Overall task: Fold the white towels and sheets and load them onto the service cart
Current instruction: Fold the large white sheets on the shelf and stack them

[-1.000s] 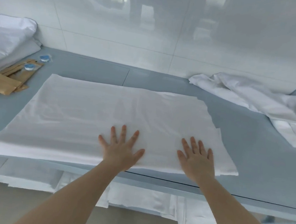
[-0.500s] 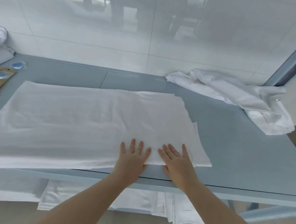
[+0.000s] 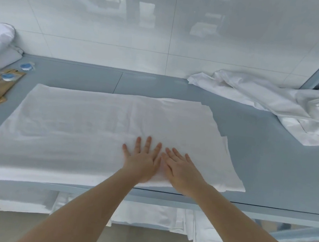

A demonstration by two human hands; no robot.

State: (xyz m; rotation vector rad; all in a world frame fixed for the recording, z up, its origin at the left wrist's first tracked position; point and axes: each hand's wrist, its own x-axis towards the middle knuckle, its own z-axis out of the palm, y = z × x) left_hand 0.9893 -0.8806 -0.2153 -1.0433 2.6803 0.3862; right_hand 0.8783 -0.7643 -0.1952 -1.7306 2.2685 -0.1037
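Both hands — left hand (image 3: 142,161), right hand (image 3: 182,171) — press flat, fingers straight, side by side near the right end of the folded white sheet (image 3: 102,132); its long axis runs left–right along the table (image 3: 267,171).

Left hand (image 3: 144,162) and right hand (image 3: 182,171), well apart a second ago, now lie flat side by side, fingers nearly touching, on the near right part of the folded sheet (image 3: 94,133); both sit further onto the cloth than half a second ago.

Folded sheet (image 3: 102,134) on table (image 3: 267,171), crumpled sheet (image 3: 264,104) behind-right
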